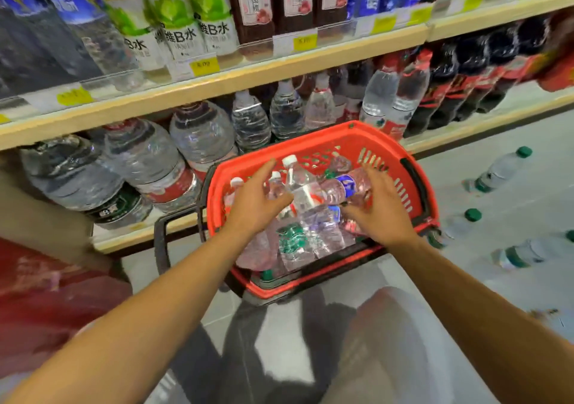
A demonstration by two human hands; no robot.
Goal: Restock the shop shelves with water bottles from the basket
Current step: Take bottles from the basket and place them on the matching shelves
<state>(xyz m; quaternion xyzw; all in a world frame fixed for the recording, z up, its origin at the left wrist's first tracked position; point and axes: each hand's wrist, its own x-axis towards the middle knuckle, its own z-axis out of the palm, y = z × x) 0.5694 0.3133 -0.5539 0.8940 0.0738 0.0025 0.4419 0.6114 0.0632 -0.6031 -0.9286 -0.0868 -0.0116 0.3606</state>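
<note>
A red plastic basket [338, 138] stands on the floor in front of the shelves, filled with several clear water bottles. A white-capped bottle [299, 183] lies on top in the middle, and a blue-labelled bottle [344, 186] lies to its right. My left hand [257, 203] hovers over the left side of the pile with fingers spread, fingertips near the white-capped bottle. My right hand [377, 214] reaches over the right side, fingers apart, resting on the bottles. Neither hand closes around a bottle.
The bottom shelf [130, 239] holds large water jugs at left and smaller bottles behind the basket. The upper shelf [217, 85] carries drink bottles with yellow price tags. Three green-capped bottles [500, 170] lie on the grey floor at right. My knee is below the basket.
</note>
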